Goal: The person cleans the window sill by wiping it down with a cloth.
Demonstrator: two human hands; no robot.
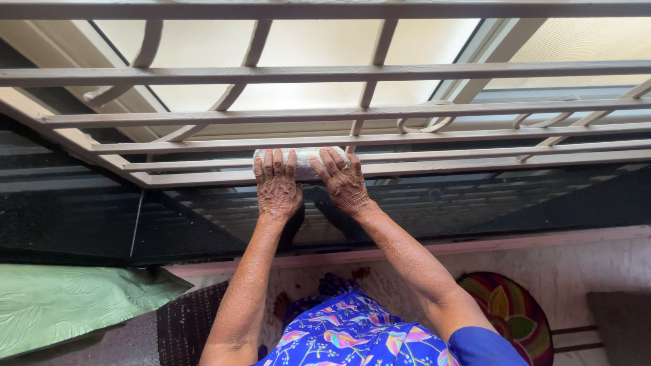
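Pressing down side by side, the left hand and right hand both lie flat on a pale cloth bunched into a short roll against a bar of the window grille. Each grip is spread, fingers extended over the top of the roll and not curled round it, so nothing is pinched; the cloth sits directly under the fingertips, with its ends poking out just beyond each hand. It looks soft, light and limp, likely to give and flatten under pressure, and nothing about it seems fragile. Bunched as it is, it is best taken along its length with the palms on top, or gathered at the middle where the two hands nearly meet. The grille is stiff painted metal, cream, with straight horizontal bars and curved scrollwork above the hands; its flat bars probably let the cloth slide easily. Below the wrists runs a dark, glossy stone sill that mirrors the bars. Further down lie a green embossed sheet to the left and a round, bright patterned mat to the right.
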